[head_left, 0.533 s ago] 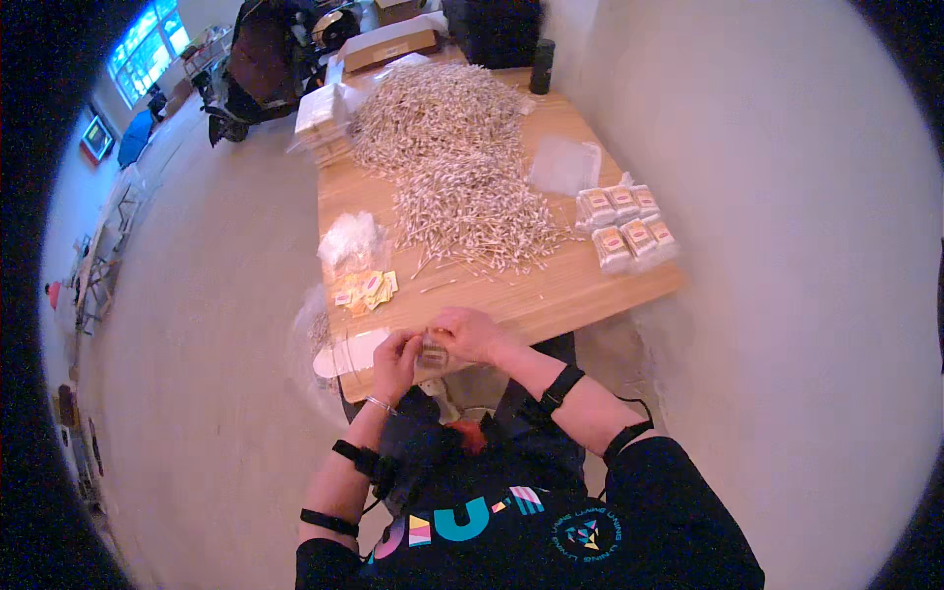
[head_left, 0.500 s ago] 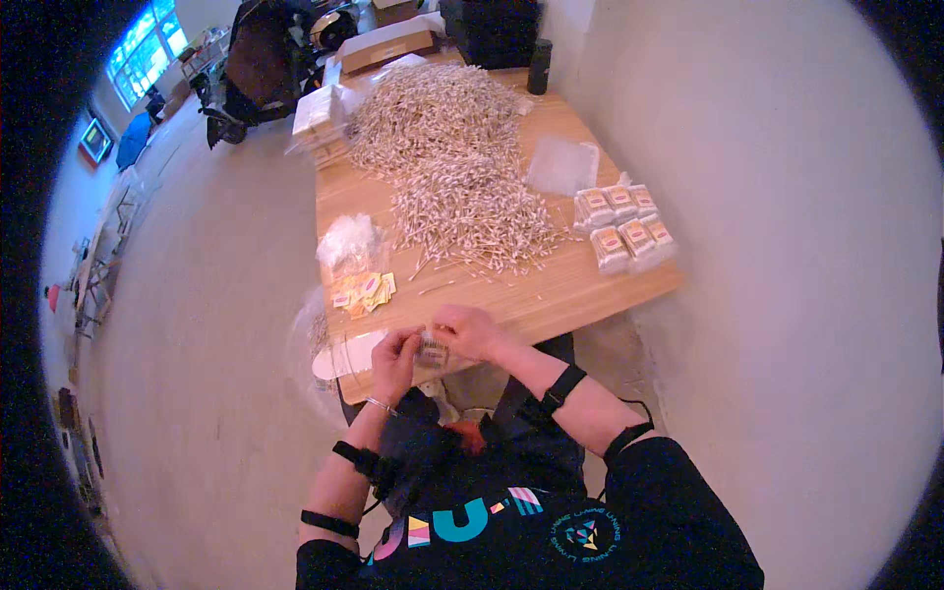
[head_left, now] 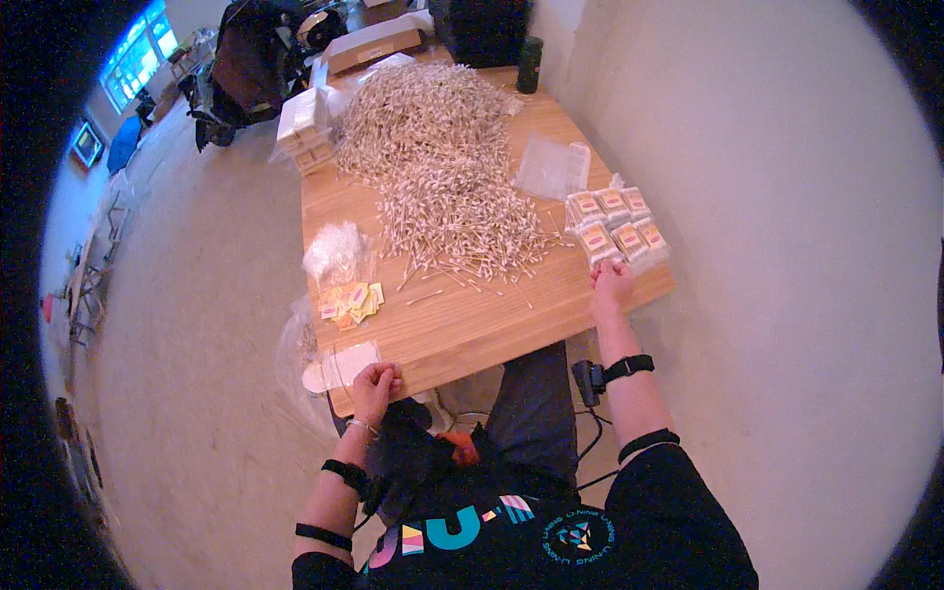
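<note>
My right hand [head_left: 612, 285] reaches to the right side of the table, its fingers closed on the near edge of a small clear pack of cotton swabs [head_left: 597, 239] with a yellow-and-white label. That pack is at the near left corner of a group of similar packs [head_left: 629, 205] set in two rows. At the table's near left edge my left hand [head_left: 374, 387] has its fingers pinched together; whatever they hold, if anything, is hidden. Beside it lies a flat white piece with a rounded end [head_left: 344, 367]. A large heap of loose cotton swabs [head_left: 442, 147] covers the table's middle and far part.
Yellow label cards [head_left: 352, 303] lie left, below a pile of clear plastic bags [head_left: 336, 252]. Flat clear bags [head_left: 553, 167] rest right of the heap. Wrapped white stacks [head_left: 305, 128], a cardboard box [head_left: 374, 47] and a dark bottle [head_left: 529, 65] stand farther back.
My right hand has moved from beside my left hand to the packs at right. The small clear pack is gone from between my hands. My left hand has shifted slightly down and left.
</note>
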Tool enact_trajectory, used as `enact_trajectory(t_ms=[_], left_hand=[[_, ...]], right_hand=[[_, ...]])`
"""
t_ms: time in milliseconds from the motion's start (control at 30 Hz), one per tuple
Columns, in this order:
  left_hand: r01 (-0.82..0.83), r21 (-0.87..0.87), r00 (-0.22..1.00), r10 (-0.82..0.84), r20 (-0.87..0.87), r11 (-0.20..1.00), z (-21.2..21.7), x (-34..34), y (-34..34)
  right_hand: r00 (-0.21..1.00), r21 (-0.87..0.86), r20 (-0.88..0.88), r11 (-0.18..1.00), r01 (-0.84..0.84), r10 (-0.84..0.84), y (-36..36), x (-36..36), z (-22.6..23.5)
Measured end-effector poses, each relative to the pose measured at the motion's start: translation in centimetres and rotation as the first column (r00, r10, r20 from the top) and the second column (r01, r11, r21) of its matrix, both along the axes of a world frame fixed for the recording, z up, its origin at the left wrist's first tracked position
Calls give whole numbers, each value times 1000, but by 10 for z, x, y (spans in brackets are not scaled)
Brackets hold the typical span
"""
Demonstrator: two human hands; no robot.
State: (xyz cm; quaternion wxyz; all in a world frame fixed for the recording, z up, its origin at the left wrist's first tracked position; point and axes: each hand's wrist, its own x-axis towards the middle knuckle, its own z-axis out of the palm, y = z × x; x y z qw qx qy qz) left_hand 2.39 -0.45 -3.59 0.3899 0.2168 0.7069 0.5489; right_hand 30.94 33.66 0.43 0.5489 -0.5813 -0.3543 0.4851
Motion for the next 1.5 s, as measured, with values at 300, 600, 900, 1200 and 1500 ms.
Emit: enact_trajectory(t_ms=[300, 600, 900, 1200, 1500], left_hand=[[-15, -10, 993, 16, 114, 1000, -10, -9, -9], [14, 16, 993, -16, 119, 1000, -7, -3, 1], [23, -41, 989, -16, 148, 999, 21, -1, 6], [6, 58, 952, -23, 305, 998, 12, -9, -7], [65, 30, 963, -70, 259, 997, 10, -10, -4]], right_hand=[[994, -187, 61, 978, 96, -86, -3, -2, 15], [647, 125, 668, 912, 391, -369, 4, 1, -34], [721, -1, 569, 878, -479, 395, -64, -110, -19], [154, -151, 666, 334, -931, 730, -120, -289, 25], [-123, -240, 960, 509, -827, 253, -117, -355, 3]])
